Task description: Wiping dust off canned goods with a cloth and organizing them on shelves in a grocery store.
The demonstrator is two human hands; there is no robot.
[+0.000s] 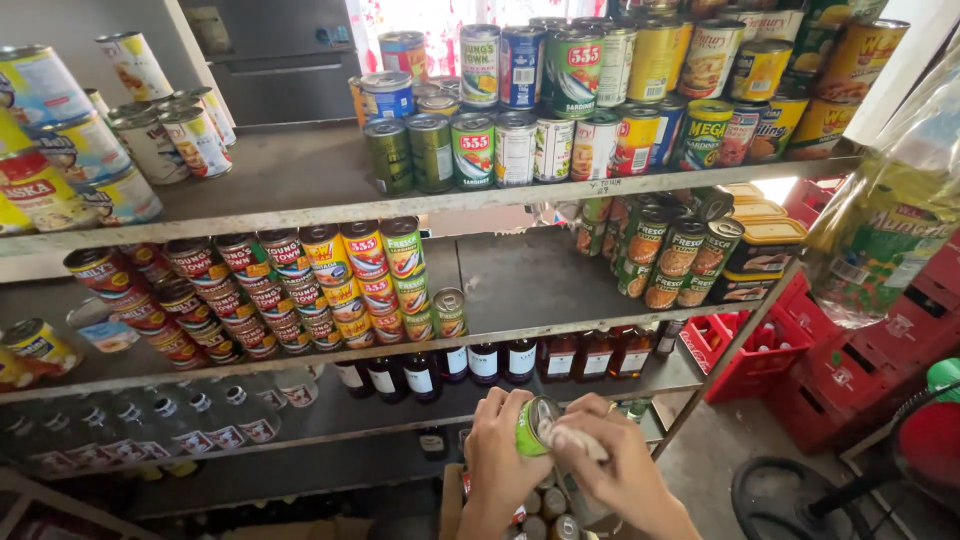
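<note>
Here, green can (536, 428) held in left hand (497, 455) grip, right hand (612, 462) touching

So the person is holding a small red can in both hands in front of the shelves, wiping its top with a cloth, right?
Not quite: the can is green, not red, as the head view shows. The left hand grips it while the right hand presses a pale cloth to its top, before the shelves.

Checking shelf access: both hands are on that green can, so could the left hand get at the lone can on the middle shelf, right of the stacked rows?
Probably yes. The lone can stands at the shelf's open front edge, above the left hand, nothing between. But the hand grips the green can.
</note>
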